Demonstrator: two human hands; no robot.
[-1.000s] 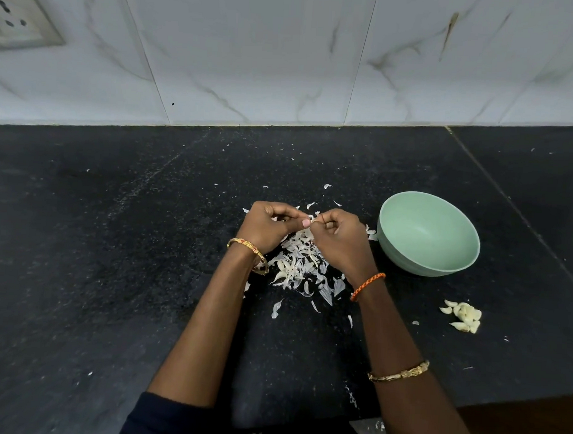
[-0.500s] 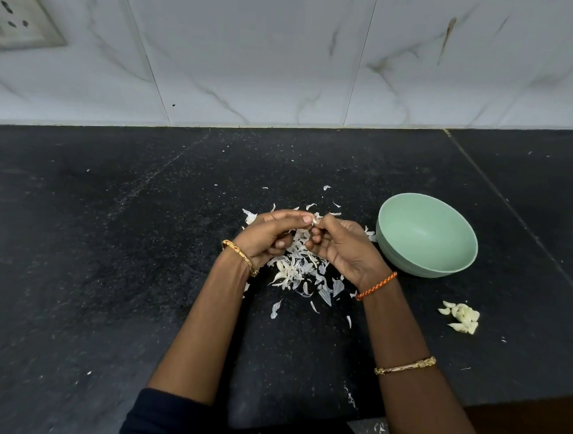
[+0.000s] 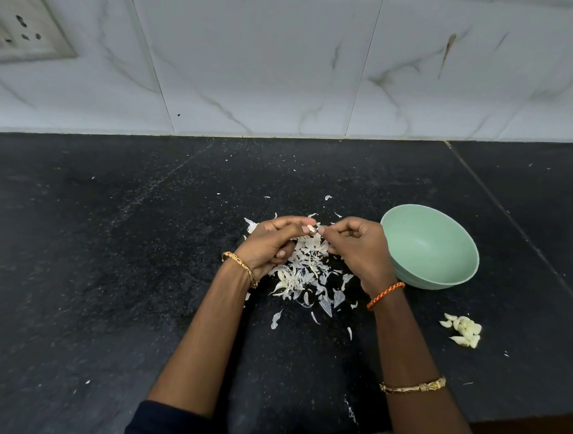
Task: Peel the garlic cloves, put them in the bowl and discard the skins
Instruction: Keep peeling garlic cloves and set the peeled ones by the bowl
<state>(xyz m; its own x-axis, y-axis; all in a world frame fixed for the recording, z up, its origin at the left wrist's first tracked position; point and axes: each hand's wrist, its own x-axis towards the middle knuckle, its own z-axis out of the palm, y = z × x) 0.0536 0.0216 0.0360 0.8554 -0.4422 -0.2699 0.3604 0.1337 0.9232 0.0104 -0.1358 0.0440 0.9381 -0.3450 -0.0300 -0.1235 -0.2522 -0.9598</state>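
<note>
Just left of the bowl (image 3: 439, 277), both the left hand (image 3: 274, 245) and right hand (image 3: 358, 248) pinch one small, light, probably slippery garlic clove (image 3: 312, 229), best taken by its ends.

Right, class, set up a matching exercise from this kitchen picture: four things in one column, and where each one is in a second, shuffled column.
Things:
1. green bowl
2. pile of skins
3. peeled cloves
4. wall socket

Places:
A. on the tiled wall, top left
B. on the counter, nearer the person than the bowl, at the right
C. below and between the two hands
D. just right of the right hand

Pairs: 1-D, 2-C, 3-B, 4-A
</note>
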